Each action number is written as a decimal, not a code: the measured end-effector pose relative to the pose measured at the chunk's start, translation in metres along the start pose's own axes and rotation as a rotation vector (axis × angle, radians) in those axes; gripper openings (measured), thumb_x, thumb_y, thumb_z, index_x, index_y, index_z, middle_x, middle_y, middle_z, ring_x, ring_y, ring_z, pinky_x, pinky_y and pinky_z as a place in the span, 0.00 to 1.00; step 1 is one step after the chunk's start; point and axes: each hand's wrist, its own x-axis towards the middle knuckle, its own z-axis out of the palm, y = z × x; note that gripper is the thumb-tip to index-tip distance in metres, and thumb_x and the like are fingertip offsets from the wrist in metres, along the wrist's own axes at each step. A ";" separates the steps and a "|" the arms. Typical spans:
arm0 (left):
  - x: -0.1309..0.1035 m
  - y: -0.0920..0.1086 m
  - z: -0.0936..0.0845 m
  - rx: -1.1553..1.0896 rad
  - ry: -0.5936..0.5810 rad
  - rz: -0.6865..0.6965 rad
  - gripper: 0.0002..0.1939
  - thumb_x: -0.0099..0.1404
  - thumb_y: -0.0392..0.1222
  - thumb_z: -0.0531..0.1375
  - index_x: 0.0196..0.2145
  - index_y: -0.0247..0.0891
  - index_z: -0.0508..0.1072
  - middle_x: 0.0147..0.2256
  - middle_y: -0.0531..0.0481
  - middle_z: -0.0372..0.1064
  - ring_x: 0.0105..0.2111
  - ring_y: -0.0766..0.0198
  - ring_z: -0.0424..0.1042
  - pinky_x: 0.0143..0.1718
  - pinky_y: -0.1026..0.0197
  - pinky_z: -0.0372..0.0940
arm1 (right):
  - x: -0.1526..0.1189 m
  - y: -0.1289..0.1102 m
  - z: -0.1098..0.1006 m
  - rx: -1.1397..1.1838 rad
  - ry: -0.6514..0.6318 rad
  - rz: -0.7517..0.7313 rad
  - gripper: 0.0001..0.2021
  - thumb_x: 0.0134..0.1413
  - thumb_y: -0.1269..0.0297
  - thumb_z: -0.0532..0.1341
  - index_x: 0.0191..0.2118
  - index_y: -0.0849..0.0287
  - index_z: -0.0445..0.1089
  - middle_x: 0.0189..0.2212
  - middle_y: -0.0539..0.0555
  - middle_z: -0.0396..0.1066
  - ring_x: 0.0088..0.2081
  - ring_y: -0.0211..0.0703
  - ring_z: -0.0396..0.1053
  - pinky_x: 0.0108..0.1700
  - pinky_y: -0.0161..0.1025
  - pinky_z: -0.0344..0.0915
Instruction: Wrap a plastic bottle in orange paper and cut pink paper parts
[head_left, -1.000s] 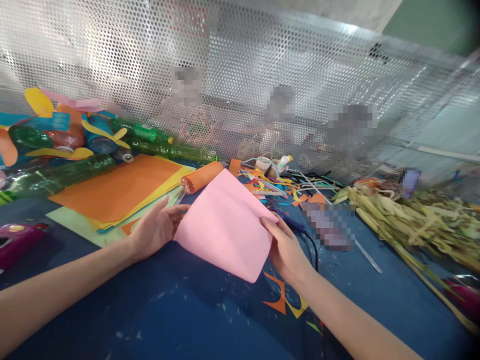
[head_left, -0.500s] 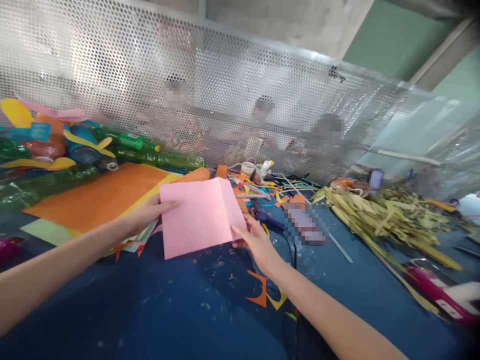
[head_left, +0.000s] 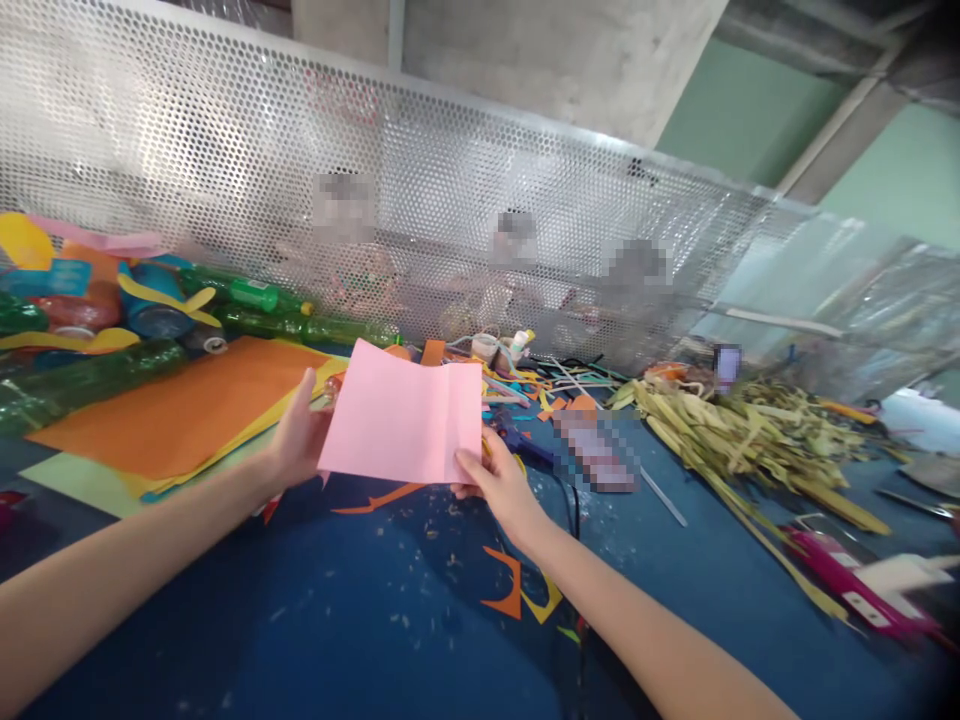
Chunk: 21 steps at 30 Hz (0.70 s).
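Observation:
A pink sheet of paper (head_left: 394,420) with a crease near its right side is held up over the blue table. My right hand (head_left: 499,485) pinches its lower right edge, thumb in front and fingers behind. Beside the sheet's left edge is my left hand (head_left: 296,435), open, its thumb raised and apart from the paper. Some of the left fingertips are hidden behind the sheet. Below the paper, orange paper scraps (head_left: 506,585) and a yellow scrap (head_left: 545,600) lie on the table.
Orange sheets (head_left: 187,400) and green bottles (head_left: 90,385) lie to the left. Behind stands a perforated metal screen (head_left: 225,150), with people beyond it. A phone (head_left: 600,455), dried husks (head_left: 750,430) and a magenta power strip (head_left: 847,585) lie to the right.
My left hand has let go of the pink paper's left edge and lifted its thumb. The sheet has tilted, still held by my right hand. The camera view has shifted slightly.

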 end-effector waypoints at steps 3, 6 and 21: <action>-0.004 -0.020 0.009 -0.066 -0.124 -0.049 0.42 0.52 0.73 0.49 0.49 0.34 0.69 0.43 0.40 0.73 0.48 0.45 0.68 0.48 0.50 0.65 | -0.003 -0.003 0.002 0.069 0.043 0.001 0.21 0.48 0.57 0.63 0.47 0.54 0.59 0.31 0.47 0.71 0.22 0.34 0.70 0.27 0.34 0.70; -0.008 -0.038 0.017 -0.006 -0.264 -0.058 0.39 0.56 0.71 0.47 0.52 0.37 0.67 0.48 0.41 0.70 0.53 0.48 0.64 0.52 0.51 0.61 | -0.002 -0.002 0.002 0.089 0.042 0.010 0.20 0.48 0.58 0.63 0.46 0.54 0.59 0.30 0.47 0.71 0.25 0.35 0.71 0.29 0.34 0.70; -0.017 -0.062 0.025 0.408 -0.126 0.224 0.24 0.55 0.46 0.64 0.49 0.36 0.69 0.52 0.41 0.66 0.53 0.51 0.64 0.56 0.51 0.57 | -0.011 -0.005 0.010 0.050 -0.074 0.010 0.22 0.47 0.60 0.62 0.50 0.52 0.58 0.28 0.46 0.71 0.22 0.38 0.69 0.26 0.37 0.68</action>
